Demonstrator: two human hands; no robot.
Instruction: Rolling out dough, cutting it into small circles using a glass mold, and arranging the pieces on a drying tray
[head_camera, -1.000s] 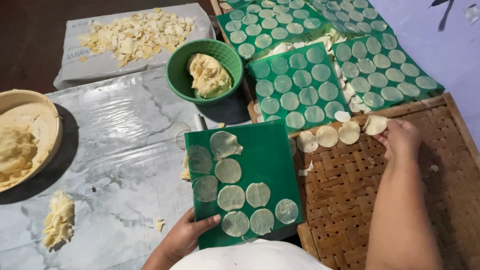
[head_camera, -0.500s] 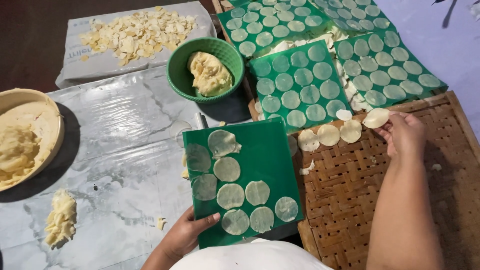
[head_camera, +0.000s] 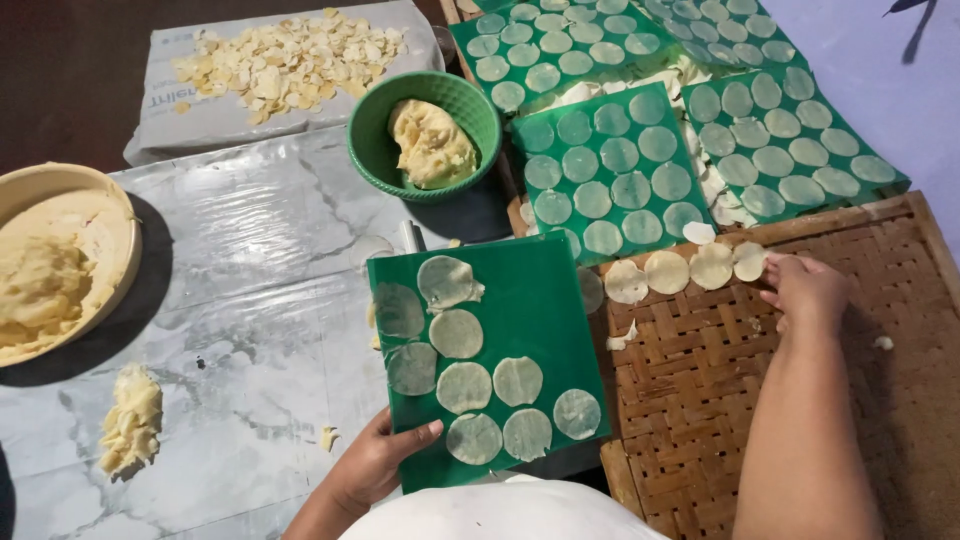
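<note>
Since a second ago your right hand (head_camera: 808, 292) has drawn slightly back from the row of dough rounds (head_camera: 690, 270) on the woven tray (head_camera: 850, 400) at centre right; four now lie there, so one looks freshly set. Its fingers curl by the last round, though you cannot tell whether they still pinch it. Your left hand (head_camera: 375, 465) grips the lower edge of the green sheet (head_camera: 530, 300), carrying nine rounds. Beyond, two bowls of dough: green (head_camera: 425, 135) at upper centre, tan (head_camera: 60, 260) at left.
</note>
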